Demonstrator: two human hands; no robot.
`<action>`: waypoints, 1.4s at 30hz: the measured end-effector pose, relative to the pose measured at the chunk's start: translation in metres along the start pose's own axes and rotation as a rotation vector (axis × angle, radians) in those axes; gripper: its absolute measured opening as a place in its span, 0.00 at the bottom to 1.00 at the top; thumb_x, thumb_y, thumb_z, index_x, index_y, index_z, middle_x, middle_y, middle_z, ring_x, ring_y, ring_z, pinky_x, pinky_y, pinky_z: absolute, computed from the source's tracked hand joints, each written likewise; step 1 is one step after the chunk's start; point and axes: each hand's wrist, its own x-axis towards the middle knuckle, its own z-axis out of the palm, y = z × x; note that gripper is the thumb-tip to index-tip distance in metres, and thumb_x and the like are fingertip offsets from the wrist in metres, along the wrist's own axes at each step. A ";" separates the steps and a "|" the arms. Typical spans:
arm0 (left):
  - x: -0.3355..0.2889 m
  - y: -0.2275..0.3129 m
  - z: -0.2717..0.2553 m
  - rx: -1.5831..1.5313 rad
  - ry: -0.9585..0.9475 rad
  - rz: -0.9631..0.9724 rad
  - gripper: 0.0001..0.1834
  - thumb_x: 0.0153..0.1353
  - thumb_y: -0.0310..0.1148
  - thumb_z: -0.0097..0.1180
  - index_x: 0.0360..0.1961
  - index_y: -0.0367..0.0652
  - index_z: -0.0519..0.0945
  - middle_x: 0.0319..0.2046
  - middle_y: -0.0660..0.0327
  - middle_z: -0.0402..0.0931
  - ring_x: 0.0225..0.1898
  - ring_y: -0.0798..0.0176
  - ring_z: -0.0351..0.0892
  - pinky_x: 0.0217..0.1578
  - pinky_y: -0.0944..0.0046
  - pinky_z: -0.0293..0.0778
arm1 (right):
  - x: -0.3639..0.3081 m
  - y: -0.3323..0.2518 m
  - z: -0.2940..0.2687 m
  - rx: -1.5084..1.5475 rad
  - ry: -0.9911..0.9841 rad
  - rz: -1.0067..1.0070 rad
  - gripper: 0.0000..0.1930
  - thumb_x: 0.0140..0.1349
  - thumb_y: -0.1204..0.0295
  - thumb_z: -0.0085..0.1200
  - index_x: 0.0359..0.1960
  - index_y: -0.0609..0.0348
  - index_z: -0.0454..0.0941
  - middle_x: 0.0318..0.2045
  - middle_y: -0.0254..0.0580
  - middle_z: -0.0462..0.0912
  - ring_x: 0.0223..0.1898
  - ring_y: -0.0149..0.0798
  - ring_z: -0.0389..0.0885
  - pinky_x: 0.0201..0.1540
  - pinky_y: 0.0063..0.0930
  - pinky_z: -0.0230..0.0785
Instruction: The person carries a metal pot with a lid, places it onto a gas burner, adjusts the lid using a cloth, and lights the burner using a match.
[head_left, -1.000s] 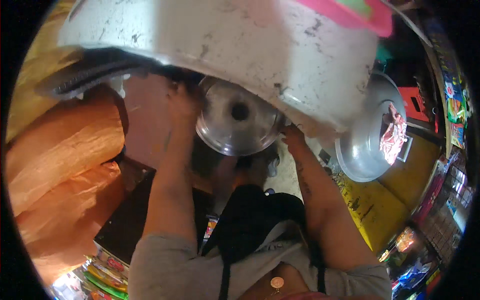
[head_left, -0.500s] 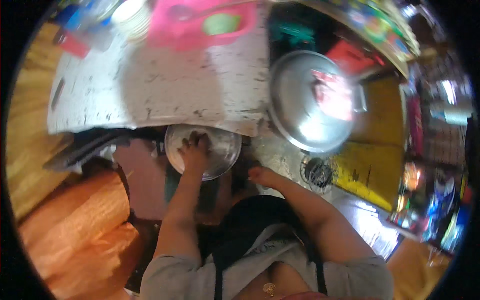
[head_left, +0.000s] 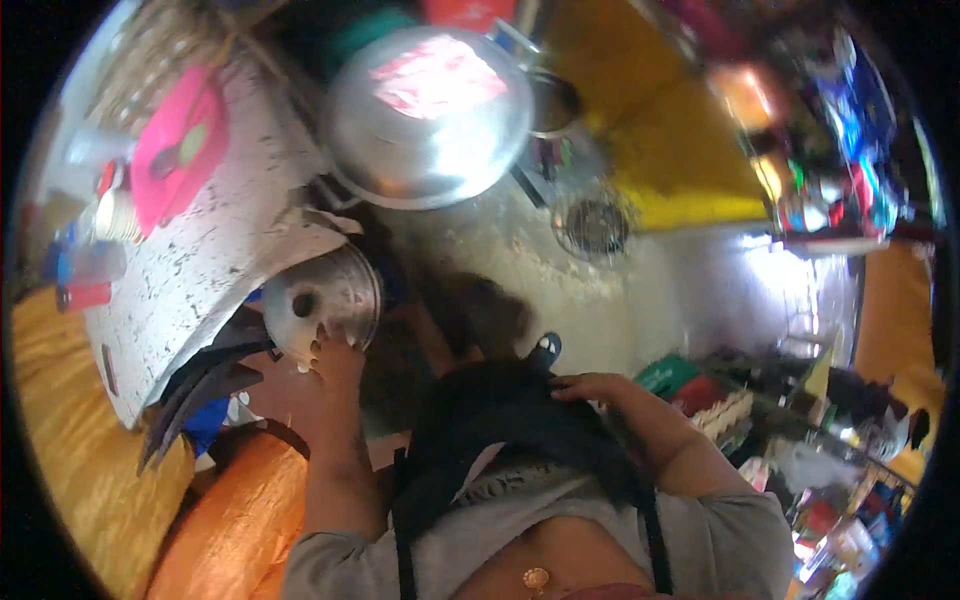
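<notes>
My left hand point(head_left: 338, 358) rests at the near edge of a round metal lid point(head_left: 335, 285), its fingers apart on the metal. A dark round knob point(head_left: 303, 305) shows on the lid just beyond my fingertips. The lid sits beside the worn white tabletop point(head_left: 225, 170), partly under its edge; what is beneath it is hidden. To the right, my right hand point(head_left: 588, 387) lies with stretched fingers at the side of my black apron point(head_left: 510, 425), holding nothing that I can see.
A large shiny metal basin lid point(head_left: 430, 165) with a pinkish packet point(head_left: 437, 78) on it stands ahead. The table carries a pink tray point(head_left: 160, 190) and stacked cups point(head_left: 117, 217). A round wire stand point(head_left: 597, 228) is on the floor by a yellow panel point(head_left: 690, 190).
My view has swung to the right, showing more floor. My left hand has drawn back from the lid's middle to its near edge. My right hand has come back to the apron, fingers now stretched.
</notes>
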 end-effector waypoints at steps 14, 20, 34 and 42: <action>-0.116 0.211 0.066 -0.069 -0.533 0.910 0.23 0.52 0.44 0.60 0.48 0.45 0.77 0.47 0.50 0.76 0.52 0.48 0.73 0.53 0.53 0.68 | 0.204 0.256 0.111 -0.313 0.376 -0.959 0.20 0.58 0.62 0.46 0.50 0.56 0.73 0.60 0.49 0.66 0.64 0.50 0.60 0.66 0.54 0.48; -0.111 0.268 0.055 0.002 -0.474 1.040 0.20 0.54 0.40 0.60 0.46 0.43 0.78 0.44 0.52 0.78 0.46 0.48 0.77 0.49 0.54 0.72 | 0.091 0.271 0.112 0.098 0.610 -0.713 0.12 0.56 0.64 0.50 0.37 0.58 0.79 0.38 0.53 0.80 0.42 0.52 0.79 0.49 0.40 0.69; -0.113 0.330 0.044 0.284 -0.562 1.363 0.17 0.55 0.38 0.59 0.43 0.39 0.77 0.40 0.50 0.79 0.42 0.50 0.79 0.44 0.54 0.73 | 0.081 0.289 0.196 0.788 1.269 -0.568 0.16 0.50 0.60 0.57 0.39 0.53 0.79 0.34 0.51 0.80 0.38 0.52 0.79 0.41 0.44 0.71; 0.002 0.331 0.082 0.091 -0.698 1.180 0.10 0.56 0.26 0.56 0.40 0.39 0.73 0.34 0.57 0.76 0.37 0.60 0.77 0.40 0.63 0.74 | 0.071 0.305 0.261 0.937 1.178 0.053 0.24 0.50 0.50 0.59 0.50 0.36 0.75 0.46 0.42 0.76 0.51 0.51 0.74 0.49 0.49 0.69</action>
